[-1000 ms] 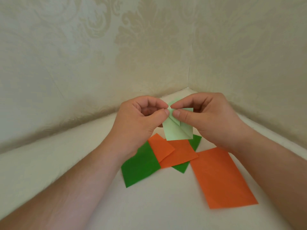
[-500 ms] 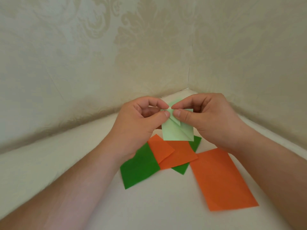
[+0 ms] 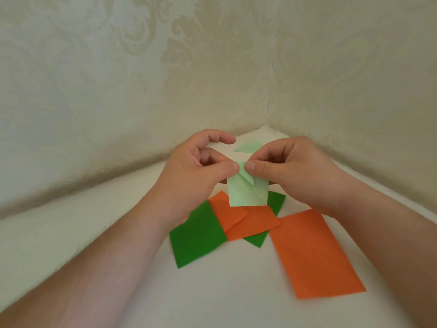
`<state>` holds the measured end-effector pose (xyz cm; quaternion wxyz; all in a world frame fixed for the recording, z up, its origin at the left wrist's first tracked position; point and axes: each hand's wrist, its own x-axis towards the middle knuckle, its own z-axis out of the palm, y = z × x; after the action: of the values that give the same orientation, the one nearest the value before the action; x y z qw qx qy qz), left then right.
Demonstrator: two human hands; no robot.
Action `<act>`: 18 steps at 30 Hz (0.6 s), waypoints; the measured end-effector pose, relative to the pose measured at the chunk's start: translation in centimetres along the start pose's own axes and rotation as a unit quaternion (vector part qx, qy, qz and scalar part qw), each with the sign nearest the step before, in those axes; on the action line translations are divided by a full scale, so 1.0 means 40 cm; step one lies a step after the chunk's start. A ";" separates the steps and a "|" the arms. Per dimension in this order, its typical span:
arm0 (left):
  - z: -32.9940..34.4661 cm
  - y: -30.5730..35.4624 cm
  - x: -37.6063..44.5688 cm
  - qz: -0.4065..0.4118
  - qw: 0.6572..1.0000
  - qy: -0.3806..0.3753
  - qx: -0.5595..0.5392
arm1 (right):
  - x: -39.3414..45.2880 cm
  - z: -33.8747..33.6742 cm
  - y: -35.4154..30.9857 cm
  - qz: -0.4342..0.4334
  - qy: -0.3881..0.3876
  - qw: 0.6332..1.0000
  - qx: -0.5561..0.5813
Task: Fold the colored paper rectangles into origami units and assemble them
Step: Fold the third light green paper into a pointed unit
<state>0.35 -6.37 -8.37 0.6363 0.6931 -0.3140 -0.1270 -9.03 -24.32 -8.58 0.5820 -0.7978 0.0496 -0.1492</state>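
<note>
I hold a pale green paper (image 3: 244,194), partly folded, in the air above the pile. My left hand (image 3: 201,176) pinches its top edge with thumb and forefinger. My right hand (image 3: 293,171) pinches the same edge right beside it, thumbs almost touching. A small folded flap lies diagonally on the sheet's upper part. Another pale green piece (image 3: 249,147) lies flat behind my hands. Below, a dark green rectangle (image 3: 197,237), two overlapping orange pieces (image 3: 246,220), a second dark green sheet (image 3: 275,203) and a large orange rectangle (image 3: 312,252) lie on the surface.
The white surface (image 3: 118,221) runs into a corner where two cream patterned walls (image 3: 165,79) meet just behind my hands.
My left forefinger has lifted and uncurled, exposing the flat pale green piece behind. Both thumbs stay pinched on the top edge of the pale green paper, which has barely moved.
</note>
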 end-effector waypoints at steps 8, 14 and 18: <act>0.018 -0.014 -0.003 -0.092 0.992 -0.060 -0.059 | 0.002 0.010 -0.007 -0.002 0.030 0.999 0.032; 0.021 -0.015 -0.006 -0.102 0.993 -0.058 -0.034 | 0.006 0.011 -0.006 0.008 0.031 0.998 0.055; 0.020 -0.011 -0.005 -0.091 0.995 -0.048 -0.008 | 0.007 0.011 -0.002 0.006 0.030 0.998 0.060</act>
<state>-0.14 -6.88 -8.98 0.6121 0.7066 -0.2787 -0.2200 -8.63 -23.96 -8.57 0.6281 -0.7562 0.0627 -0.1725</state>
